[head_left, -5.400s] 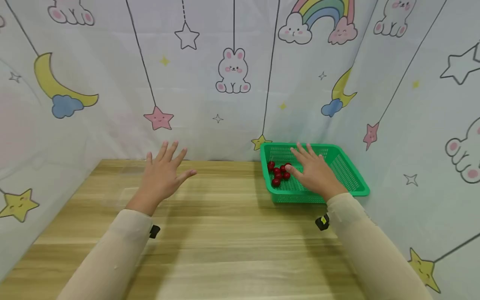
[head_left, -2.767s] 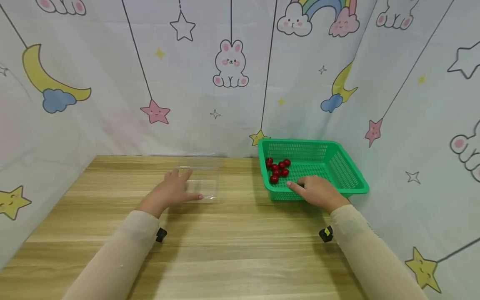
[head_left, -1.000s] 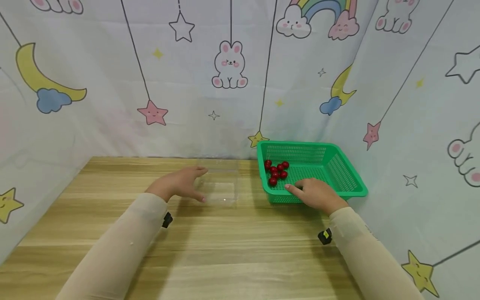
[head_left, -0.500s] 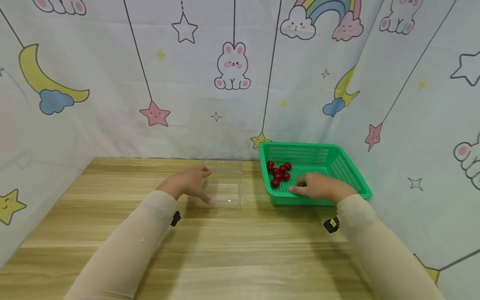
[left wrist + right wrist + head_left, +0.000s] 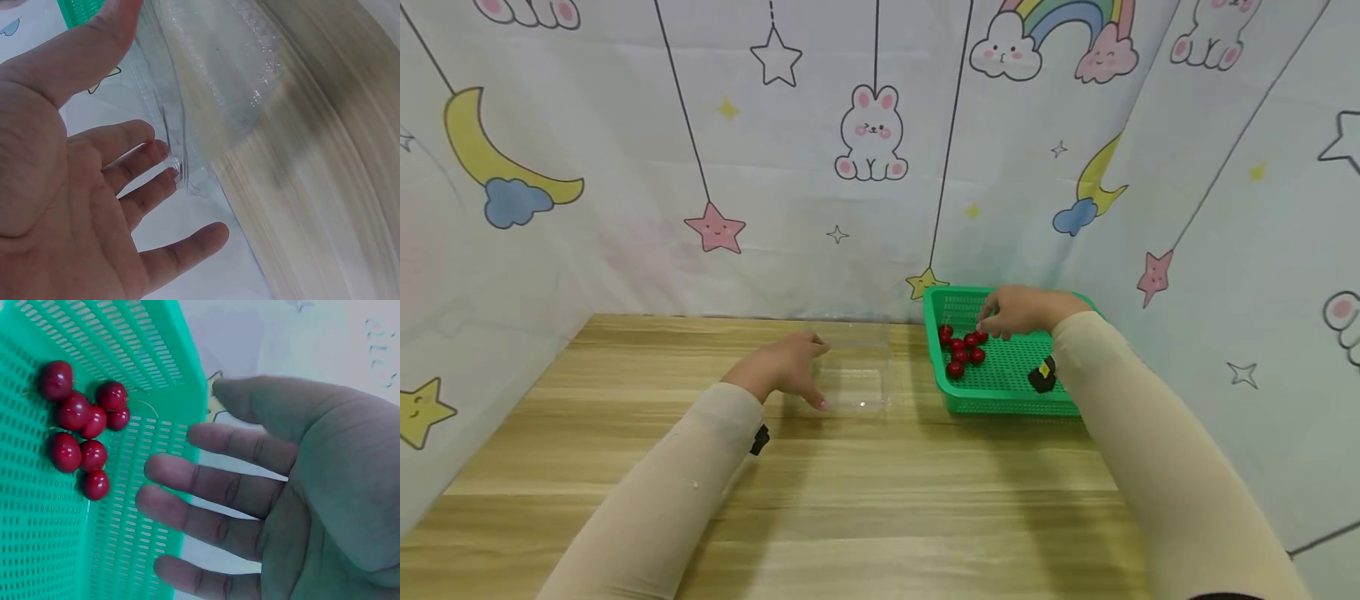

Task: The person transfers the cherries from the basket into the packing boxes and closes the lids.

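My left hand [image 5: 782, 367] is at the left side of a clear plastic box [image 5: 859, 386] on the table. In the left wrist view, its loosely spread fingertips lie right at the edge of the clear plastic [image 5: 219, 69]. To the right, a green perforated basket [image 5: 1011, 406] holds several red cherries [image 5: 959, 356] in its left part. Over the basket, close to the cherries, my right hand [image 5: 1022, 310] points its fingers leftward and down. The right wrist view shows that hand [image 5: 300, 494] with relaxed fingers and nothing in it, beside the cherries [image 5: 74, 411].
The wood-grain table [image 5: 850, 517] meets a white cartoon-printed curtain [image 5: 775, 158] behind, which also runs along both sides. The basket stands near the back right, close to the curtain. A small black wrist device [image 5: 1042, 375] hangs under the right sleeve.
The clear box has slid right toward the basket with my left hand beside it. My right hand has risen from the basket's front rim and moved back over the cherries.
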Tool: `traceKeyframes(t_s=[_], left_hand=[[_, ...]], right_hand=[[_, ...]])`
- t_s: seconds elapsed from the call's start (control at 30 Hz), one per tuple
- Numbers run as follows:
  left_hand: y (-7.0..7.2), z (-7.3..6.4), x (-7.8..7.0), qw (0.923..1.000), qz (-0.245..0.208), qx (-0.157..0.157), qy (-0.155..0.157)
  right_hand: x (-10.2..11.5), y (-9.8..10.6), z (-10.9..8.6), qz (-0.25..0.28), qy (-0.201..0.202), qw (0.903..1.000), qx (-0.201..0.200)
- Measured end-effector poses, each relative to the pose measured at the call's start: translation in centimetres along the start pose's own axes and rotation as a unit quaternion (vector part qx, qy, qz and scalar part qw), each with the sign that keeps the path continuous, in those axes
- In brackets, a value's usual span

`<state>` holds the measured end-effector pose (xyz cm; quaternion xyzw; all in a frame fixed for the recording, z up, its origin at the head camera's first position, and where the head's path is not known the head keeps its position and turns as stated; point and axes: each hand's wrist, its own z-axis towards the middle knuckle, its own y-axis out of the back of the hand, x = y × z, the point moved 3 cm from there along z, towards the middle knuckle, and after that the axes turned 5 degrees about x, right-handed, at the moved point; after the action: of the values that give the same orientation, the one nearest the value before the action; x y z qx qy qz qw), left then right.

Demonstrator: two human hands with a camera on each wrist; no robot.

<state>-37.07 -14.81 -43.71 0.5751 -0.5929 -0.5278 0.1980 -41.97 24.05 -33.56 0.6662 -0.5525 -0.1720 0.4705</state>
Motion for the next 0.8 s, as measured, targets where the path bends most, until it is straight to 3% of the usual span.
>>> traceKeyframes(t_s=[0.2,0.33,0.53,0.8], left_hand=[[-0.2,-0.1,0.0,1.0000,-0.001,-0.006,-0.002],[-0.2,-0.2,-0.1,1.0000,-0.001,-0.008,-0.004],[-0.1,-0.2,0.0,1.0000,-0.003,-0.008,0.005],[-0.1,-0.2,-0.3,0.9999,-0.006,-0.013,0.004]], right_hand=[[-1.1,0.8,3.6,0.032,-0.046,0.9982,0.020],[-2.1,0.5,5.4,0.022,-0.061,0.9977,0.021],[-3.0,-0.9,6.9,0.023,-0.093,0.9951,0.024],[-3.8,-2.5,8.4,-0.003,-0.103,0.9944,0.022]])
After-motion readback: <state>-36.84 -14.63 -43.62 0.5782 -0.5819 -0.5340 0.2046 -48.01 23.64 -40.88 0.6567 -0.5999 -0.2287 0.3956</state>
